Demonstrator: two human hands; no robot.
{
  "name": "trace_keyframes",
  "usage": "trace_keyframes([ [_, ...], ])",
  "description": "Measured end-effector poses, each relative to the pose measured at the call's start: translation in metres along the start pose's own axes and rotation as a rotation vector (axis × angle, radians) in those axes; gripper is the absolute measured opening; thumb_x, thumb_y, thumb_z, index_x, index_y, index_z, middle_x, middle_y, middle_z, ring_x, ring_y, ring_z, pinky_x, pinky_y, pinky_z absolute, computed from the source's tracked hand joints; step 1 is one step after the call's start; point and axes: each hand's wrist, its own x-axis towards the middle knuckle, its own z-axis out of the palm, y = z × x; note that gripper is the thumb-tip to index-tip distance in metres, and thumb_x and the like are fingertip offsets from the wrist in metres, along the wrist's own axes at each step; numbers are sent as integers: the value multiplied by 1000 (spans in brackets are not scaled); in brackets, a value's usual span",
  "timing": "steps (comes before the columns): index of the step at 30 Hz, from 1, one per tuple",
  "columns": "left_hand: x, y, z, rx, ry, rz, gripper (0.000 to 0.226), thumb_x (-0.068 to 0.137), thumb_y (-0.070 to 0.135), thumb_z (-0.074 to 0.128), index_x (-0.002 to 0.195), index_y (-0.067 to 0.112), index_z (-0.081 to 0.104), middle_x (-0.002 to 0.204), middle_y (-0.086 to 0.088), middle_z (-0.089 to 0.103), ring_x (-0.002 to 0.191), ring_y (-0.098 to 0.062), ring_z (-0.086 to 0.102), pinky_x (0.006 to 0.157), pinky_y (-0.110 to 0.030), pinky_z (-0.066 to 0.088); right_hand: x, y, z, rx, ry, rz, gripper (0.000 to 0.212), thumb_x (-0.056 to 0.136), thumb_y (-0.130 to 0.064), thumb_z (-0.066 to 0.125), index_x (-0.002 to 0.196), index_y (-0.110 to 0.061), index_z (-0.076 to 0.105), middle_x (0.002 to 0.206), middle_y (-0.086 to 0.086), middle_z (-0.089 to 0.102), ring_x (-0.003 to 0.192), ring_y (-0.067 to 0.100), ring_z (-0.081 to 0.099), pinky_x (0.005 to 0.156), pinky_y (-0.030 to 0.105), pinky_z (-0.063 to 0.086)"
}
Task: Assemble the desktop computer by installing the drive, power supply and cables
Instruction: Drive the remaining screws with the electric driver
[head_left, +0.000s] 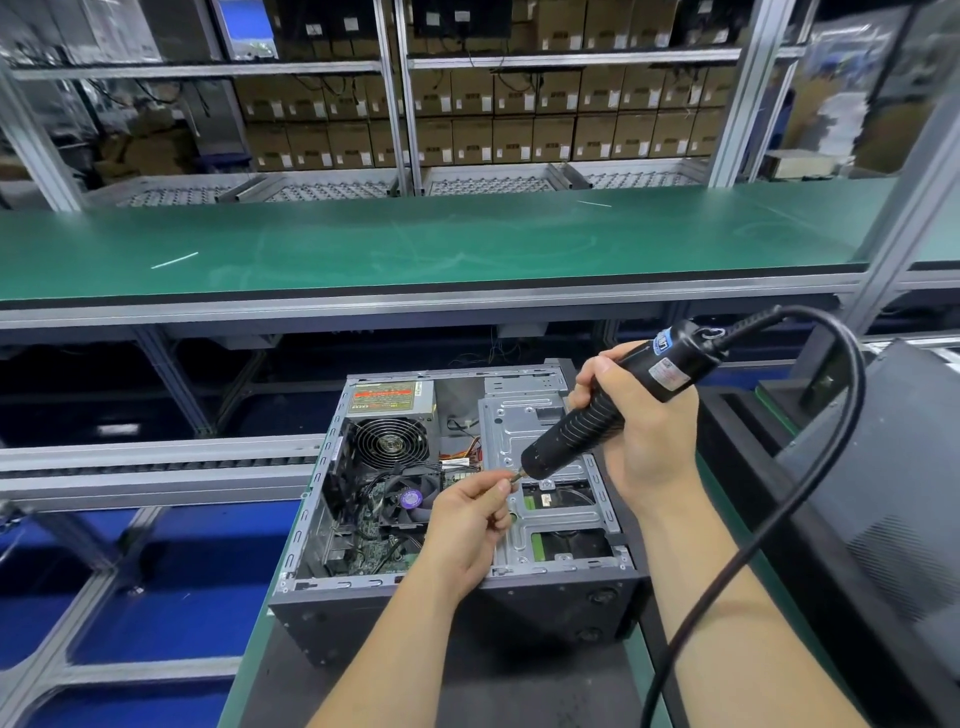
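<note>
Head view: open grey metal computer case (457, 603) holds a fan. Right hand (644, 415) grips the black electric screwdriver (597, 410); left hand (467, 514) pinches its tip.

Both your hands are raised in front of you, forearms bare.
Your right hand (641, 415) has its fingers (587, 389) curled in a grip, wrist bent, forearm reaching in from lower right; your left hand (470, 519) pinches with thumb and forefinger, arm rising from below.
</note>
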Motion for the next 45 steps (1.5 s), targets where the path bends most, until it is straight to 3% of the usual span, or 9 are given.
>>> trace_keyframes([
  [9, 1, -1, -2, 74, -3, -28, 17, 94, -2, 60, 102, 0, 75, 87, -11, 69, 55, -10, 42, 54, -23, 39, -3, -9, -2, -57, 29, -44, 4, 80, -8, 68, 81, -10, 64, 75, 13, 63, 65, 29, 55, 67, 41, 51],
  [13, 5, 13, -15, 40, 90, -18, 24, 100, 18, 58, 103, -3, 68, 66, -2, 55, 48, -8, 34, 45, -19, 31, -3, -12, -6, -106, -20, -9, 4, 77, -14, 71, 77, -15, 67, 76, 12, 64, 65, 28, 56, 68, 42, 52],
  [17, 20, 31, -28, 591, 375, 22, 34, 101, 24, 53, 84, 2, 72, 51, 4, 46, 43, -13, 36, 43, -22, 31, -16, -2, -6, -195, -79, 77, 8, 73, -13, 74, 73, -19, 68, 74, 15, 63, 63, 30, 56, 65, 42, 50],
  [20, 24, 24, -28, 1160, 372, 1, 55, 97, 47, 45, 101, -1, 71, 87, -11, 70, 81, -29, 62, 75, -33, 47, -27, 8, -5, -248, -119, 100, 7, 74, -14, 73, 74, -19, 69, 72, 12, 65, 61, 29, 57, 66, 40, 51],
  [22, 26, 11, -30, 1259, 295, -78, 74, 95, 66, 35, 115, 1, 65, 117, -16, 66, 103, -31, 59, 89, -35, 44, -29, 11, -3, -260, -134, 108, 7, 75, -13, 73, 75, -20, 70, 72, 12, 66, 61, 28, 58, 66, 38, 51],
  [26, 32, 3, -31, 1296, 194, -163, 90, 89, 80, 26, 131, 6, 58, 140, -15, 54, 126, -31, 52, 104, -38, 37, -29, 14, -2, -269, -154, 124, 5, 73, -17, 74, 75, -20, 70, 71, 13, 65, 62, 29, 58, 67, 39, 51],
  [31, 35, 0, -34, 1431, 50, -66, 76, 90, 77, 22, 100, 17, 68, 119, -10, 66, 110, -29, 59, 102, -41, 44, -29, 15, -1, -270, -163, 135, 4, 74, -18, 74, 76, -20, 71, 71, 15, 65, 62, 30, 59, 68, 42, 52],
  [37, 39, -4, -40, 1419, 4, -28, 71, 94, 73, 25, 87, 16, 66, 100, -4, 68, 103, -28, 61, 97, -39, 47, -30, 15, 0, -286, -191, 142, 8, 71, -24, 76, 75, -20, 70, 69, 15, 64, 61, 31, 58, 66, 43, 50],
  [45, 35, -4, -40, 1392, 5, -14, 68, 95, 72, 28, 97, 17, 69, 93, -2, 69, 98, -26, 62, 91, -35, 47, -37, 14, 11, -377, -383, 124, 6, 74, -20, 74, 76, -24, 70, 68, 13, 66, 60, 24, 62, 65, 45, 55],
])
